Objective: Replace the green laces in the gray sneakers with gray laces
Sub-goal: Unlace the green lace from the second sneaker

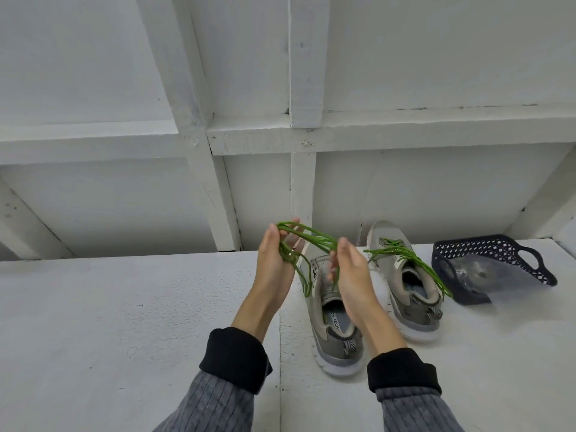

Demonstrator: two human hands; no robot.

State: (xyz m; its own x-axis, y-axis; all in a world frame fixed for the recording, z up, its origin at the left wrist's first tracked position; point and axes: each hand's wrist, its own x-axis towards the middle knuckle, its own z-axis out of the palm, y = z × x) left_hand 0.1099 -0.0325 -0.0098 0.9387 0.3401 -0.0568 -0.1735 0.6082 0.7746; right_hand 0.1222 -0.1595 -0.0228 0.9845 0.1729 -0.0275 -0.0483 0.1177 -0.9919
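The fingers of the left hand (pixel 276 258) were loosely curled around several loops of a green lace (pixel 307 238), which wound over the fingertips and down across the palm. The strands ran on to the right hand (pixel 350 269), where the thumb and fingers pinched them; those fingers were blurred, so the exact grip could not be told. Loose ends of the lace hung between the two hands, down toward the shoe below. Both hands were raised side by side above a white table (pixel 124 322), palms turned toward each other. Black cuffs and gray ribbed sleeves covered the forearms.

Directly under the hands lay the nearer gray sneaker (pixel 335 335), heel toward the viewer, its front partly hidden by the hands; whether any lace was in its eyelets could not be seen. Just beside it on the right stood the second gray sneaker (pixel 408 294), with a second green lace (pixel 405 255) threaded through it, the loose ends trailing over its right side. Farther right, a dark blue perforated basket (pixel 486 247) lay tipped on its side, holding something in clear plastic. No gray lace could be made out. A white paneled wall (pixel 124 88) rose behind the table.
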